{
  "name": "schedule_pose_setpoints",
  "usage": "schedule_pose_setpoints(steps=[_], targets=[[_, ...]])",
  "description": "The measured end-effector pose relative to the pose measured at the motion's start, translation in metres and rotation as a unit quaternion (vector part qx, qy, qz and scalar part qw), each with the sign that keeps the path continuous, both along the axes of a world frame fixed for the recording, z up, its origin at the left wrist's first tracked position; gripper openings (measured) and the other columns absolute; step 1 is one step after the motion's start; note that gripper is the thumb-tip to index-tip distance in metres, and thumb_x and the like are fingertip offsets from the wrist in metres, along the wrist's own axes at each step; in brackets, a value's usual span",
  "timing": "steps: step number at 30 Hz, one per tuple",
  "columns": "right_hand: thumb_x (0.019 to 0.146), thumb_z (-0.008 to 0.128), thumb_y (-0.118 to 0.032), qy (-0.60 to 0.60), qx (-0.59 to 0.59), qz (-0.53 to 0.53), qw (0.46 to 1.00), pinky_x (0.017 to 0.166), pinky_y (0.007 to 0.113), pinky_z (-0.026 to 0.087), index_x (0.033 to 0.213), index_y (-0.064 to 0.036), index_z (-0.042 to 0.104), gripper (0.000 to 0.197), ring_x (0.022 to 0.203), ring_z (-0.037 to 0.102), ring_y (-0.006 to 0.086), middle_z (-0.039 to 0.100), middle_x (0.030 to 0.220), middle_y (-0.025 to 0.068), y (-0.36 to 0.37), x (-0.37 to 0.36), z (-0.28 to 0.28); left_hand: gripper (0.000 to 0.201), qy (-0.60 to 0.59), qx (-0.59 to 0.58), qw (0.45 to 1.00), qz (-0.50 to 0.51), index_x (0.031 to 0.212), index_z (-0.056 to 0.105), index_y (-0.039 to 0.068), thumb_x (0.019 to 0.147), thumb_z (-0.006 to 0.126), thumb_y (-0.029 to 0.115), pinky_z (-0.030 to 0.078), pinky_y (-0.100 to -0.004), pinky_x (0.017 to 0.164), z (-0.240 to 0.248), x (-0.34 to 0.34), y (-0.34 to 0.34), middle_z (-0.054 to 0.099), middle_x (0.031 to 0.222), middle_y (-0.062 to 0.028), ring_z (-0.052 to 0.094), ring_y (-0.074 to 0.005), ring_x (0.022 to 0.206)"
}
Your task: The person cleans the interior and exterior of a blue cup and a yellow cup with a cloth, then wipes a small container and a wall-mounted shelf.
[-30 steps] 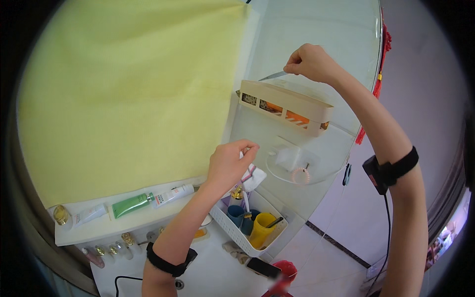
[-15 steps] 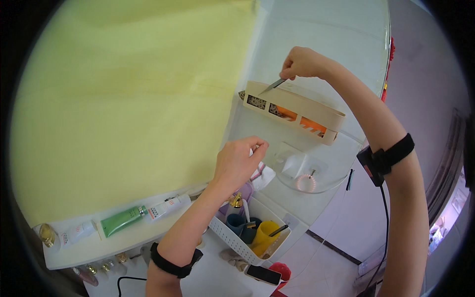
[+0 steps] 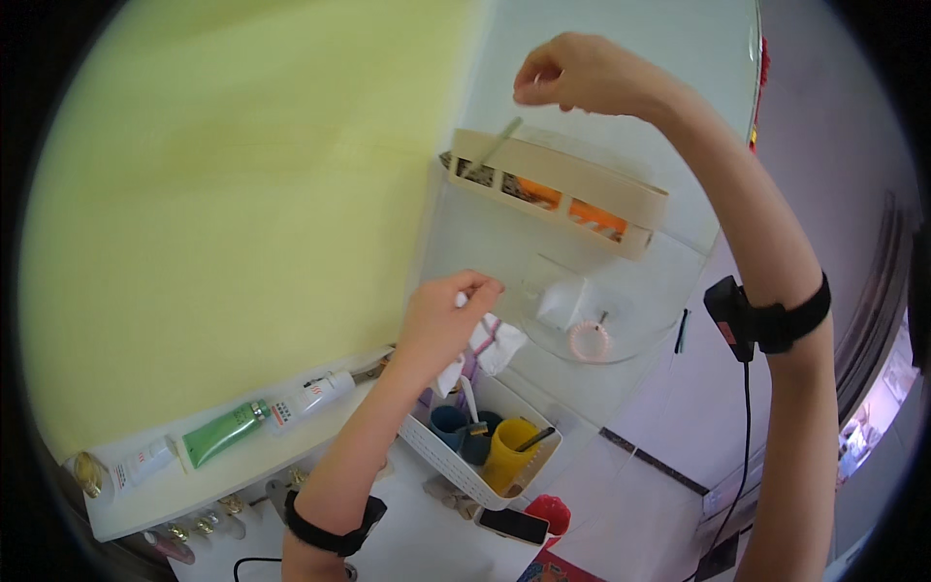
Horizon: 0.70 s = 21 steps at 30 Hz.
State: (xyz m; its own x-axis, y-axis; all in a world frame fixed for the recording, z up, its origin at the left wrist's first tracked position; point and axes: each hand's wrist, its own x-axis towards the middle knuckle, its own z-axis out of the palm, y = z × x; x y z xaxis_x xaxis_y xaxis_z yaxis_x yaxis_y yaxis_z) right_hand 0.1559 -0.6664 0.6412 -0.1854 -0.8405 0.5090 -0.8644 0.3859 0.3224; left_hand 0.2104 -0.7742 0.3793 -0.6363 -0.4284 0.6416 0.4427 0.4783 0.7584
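My left hand (image 3: pixel 444 325) is closed on a white cloth (image 3: pixel 495 341) with a dark reddish stripe, which hangs below its fingers. At the top, my right hand (image 3: pixel 572 78) has curled, slightly parted fingers with nothing visible between them. Just below its fingertips is a thin flat grey tool (image 3: pixel 498 142), smeared by motion. It slants across the left part of a long cream wall caddy (image 3: pixel 592 179); the frames do not show whether it is inside or in front. Orange and black-patterned things show through the caddy's openings.
A clear wall shelf (image 3: pixel 621 354) carries a white block and a pink coil hair tie (image 3: pixel 590 340). Below stands a white basket (image 3: pixel 456 475) with blue and yellow cups. A green tube (image 3: pixel 225 434) lies on the left ledge. A phone (image 3: pixel 514 525) lies near a red container.
My right hand has let go of the grey tool and risen up and left, apart from it. My left hand still holds the cloth. The whole view has shifted slightly.
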Motion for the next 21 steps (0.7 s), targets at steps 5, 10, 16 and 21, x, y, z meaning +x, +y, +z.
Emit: schedule_pose_setpoints(steps=[5, 10, 16, 21], targets=[[0.085, 0.063, -0.019, -0.004, -0.091, 0.187, 0.978, 0.067, 0.035, 0.051, 0.101, -0.0032, 0.066, 0.023, 0.074, 0.064, 0.0271, 0.066, 0.080, 0.0124, 0.103, -0.004, -0.077, 0.021, -0.018, 0.156, 0.984, -0.089, 0.106, 0.061, 0.002, 0.092, 0.056, 0.017, 0.043, -0.0242, 0.079, -0.011, 0.011, 0.060, 0.059, 0.094, -0.0026, 0.055, -0.0103, 0.088], [0.079, 0.068, -0.024, -0.102, -0.045, 0.275, 0.955, 0.061, 0.032, 0.051, 0.124, -0.0028, 0.052, 0.052, 0.084, 0.061, 0.0229, 0.057, 0.112, 0.0119, 0.181, -0.008, -0.207, 0.026, 0.145, 0.275, 0.938, -0.150, 0.120, 0.046, 0.002, 0.095, 0.048, 0.006, 0.040, -0.0211, 0.081, -0.017, 0.022, 0.163, 0.051, 0.105, -0.0043, 0.050, -0.0084, 0.093], [0.076, 0.069, -0.009, 0.032, -0.090, 0.269, 0.958, 0.056, 0.029, 0.052, 0.127, -0.0003, 0.052, 0.055, 0.084, 0.061, 0.0242, 0.055, 0.117, 0.0150, 0.204, -0.058, -0.242, 0.052, 0.118, 0.343, 0.903, -0.230, 0.141, 0.025, 0.000, 0.092, 0.043, -0.001, 0.036, -0.0351, 0.103, -0.020, 0.005, 0.211, 0.039, 0.137, -0.0112, 0.043, -0.0216, 0.125], [0.070, 0.061, -0.007, 0.198, -0.145, 0.273, 0.930, 0.053, 0.026, 0.051, 0.114, -0.0005, 0.057, 0.044, 0.087, 0.058, 0.0195, 0.055, 0.098, 0.0080, 0.195, -0.110, -0.187, 0.060, 0.090, 0.247, 0.948, -0.177, 0.142, 0.027, 0.006, 0.086, 0.045, -0.006, 0.040, -0.0368, 0.098, -0.037, -0.020, 0.225, 0.040, 0.136, -0.0103, 0.048, -0.0238, 0.119]])
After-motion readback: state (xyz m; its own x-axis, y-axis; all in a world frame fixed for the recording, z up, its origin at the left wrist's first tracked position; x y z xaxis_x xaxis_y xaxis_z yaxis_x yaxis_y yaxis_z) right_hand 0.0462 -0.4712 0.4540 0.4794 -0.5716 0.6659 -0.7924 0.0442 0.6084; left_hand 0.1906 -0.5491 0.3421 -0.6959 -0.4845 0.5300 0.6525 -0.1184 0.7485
